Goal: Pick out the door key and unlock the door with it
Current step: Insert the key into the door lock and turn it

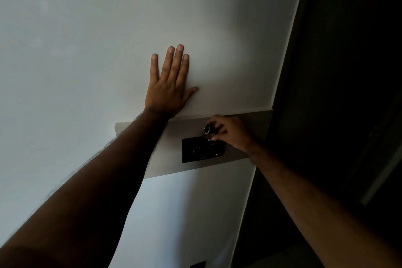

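The white door (108, 39) fills most of the view. My left hand (168, 85) lies flat against it with the fingers spread, just above a grey band (256, 122) across the door. On that band sits a black lock plate (195, 150) with a round knob and a small red light. My right hand (228, 131) pinches a silver key (208, 136) with a metal ring at the top edge of the black plate. The key's tip is hidden by the plate's dark surface and my fingers.
A dark door frame (289, 93) runs down the right side, and beyond it the room is nearly black. A small dark object (198, 264) sits low on the door near the bottom edge of the view.
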{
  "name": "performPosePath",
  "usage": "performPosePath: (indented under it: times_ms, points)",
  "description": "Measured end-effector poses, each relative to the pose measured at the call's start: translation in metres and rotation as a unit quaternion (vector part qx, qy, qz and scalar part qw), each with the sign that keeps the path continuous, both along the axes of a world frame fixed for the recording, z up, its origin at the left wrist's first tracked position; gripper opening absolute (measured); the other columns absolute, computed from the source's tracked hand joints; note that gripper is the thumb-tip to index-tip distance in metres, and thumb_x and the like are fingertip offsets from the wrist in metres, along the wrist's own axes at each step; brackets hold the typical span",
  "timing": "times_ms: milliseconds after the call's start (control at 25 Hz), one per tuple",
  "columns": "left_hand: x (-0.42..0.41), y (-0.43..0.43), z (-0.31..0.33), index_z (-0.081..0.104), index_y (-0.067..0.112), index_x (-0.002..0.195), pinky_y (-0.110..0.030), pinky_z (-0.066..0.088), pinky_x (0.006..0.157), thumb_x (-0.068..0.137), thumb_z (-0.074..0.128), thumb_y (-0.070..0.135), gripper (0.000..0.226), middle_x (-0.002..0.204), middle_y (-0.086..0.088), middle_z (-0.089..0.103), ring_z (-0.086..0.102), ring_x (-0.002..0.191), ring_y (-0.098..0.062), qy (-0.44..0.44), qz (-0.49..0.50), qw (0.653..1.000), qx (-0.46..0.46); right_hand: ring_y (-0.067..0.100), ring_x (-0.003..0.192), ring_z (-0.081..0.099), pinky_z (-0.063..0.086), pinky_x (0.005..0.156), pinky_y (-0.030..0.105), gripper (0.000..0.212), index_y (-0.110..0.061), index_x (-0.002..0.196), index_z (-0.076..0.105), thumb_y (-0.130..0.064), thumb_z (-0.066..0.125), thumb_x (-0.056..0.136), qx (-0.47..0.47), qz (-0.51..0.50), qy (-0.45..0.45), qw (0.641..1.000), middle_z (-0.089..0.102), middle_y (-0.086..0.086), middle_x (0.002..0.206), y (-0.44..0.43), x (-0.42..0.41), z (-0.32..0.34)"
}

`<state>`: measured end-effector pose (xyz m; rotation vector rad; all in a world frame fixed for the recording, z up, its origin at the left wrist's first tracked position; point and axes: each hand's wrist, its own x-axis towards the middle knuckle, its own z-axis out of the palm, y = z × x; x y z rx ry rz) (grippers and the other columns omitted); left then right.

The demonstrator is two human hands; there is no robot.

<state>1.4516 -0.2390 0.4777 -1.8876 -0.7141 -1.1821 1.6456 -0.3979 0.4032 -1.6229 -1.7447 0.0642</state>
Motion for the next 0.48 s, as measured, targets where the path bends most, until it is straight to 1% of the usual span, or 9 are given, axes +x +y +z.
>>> performPosePath:
  times_ms: [120, 240, 360, 480]
  points:
    - [-0.001, 0.000, 0.001, 0.018, 0.006, 0.168, -0.064, 0.014, 0.131, 0.107, 0.028, 0.069, 0.088, 0.177, -0.017, 0.015, 0.018, 0.165, -0.036, 0.000, -0.002, 1.000, -0.002, 0.015, 0.079, 0.073, 0.062, 0.077, 0.028, 0.052, -0.015, 0.121, 0.070, -0.004, 0.086, 0.072, 0.043, -0.006, -0.052, 0.998, 0.075, 0.007, 0.096, 0.000, -0.004, -0.001]
    - [-0.002, -0.001, 0.002, 0.018, 0.007, 0.168, -0.064, 0.016, 0.131, 0.107, 0.027, 0.069, 0.088, 0.177, -0.017, 0.014, 0.017, 0.165, -0.035, 0.003, -0.001, 1.000, -0.006, 0.017, 0.078, 0.070, 0.061, 0.078, 0.032, 0.045, -0.009, 0.114, 0.074, -0.005, 0.087, 0.071, 0.068, -0.010, -0.075, 0.995, 0.075, 0.008, 0.091, 0.003, -0.008, 0.005]
    - [-0.002, -0.001, 0.002, 0.018, 0.006, 0.168, -0.065, 0.015, 0.130, 0.107, 0.026, 0.069, 0.088, 0.177, -0.017, 0.014, 0.017, 0.165, -0.036, 0.005, -0.001, 1.000, -0.008, 0.025, 0.078, 0.073, 0.061, 0.079, 0.036, 0.040, -0.005, 0.110, 0.075, 0.000, 0.085, 0.072, 0.053, -0.013, -0.047, 0.997, 0.074, 0.013, 0.089, 0.005, -0.009, 0.010]
    - [-0.002, 0.000, 0.002, 0.017, 0.006, 0.168, -0.065, 0.014, 0.131, 0.107, 0.026, 0.069, 0.088, 0.177, -0.017, 0.013, 0.016, 0.165, -0.036, 0.007, -0.002, 1.000, -0.013, 0.024, 0.075, 0.071, 0.060, 0.077, 0.032, 0.041, -0.004, 0.113, 0.074, 0.007, 0.081, 0.074, 0.029, -0.005, -0.013, 0.999, 0.072, 0.013, 0.088, 0.004, -0.007, 0.011]
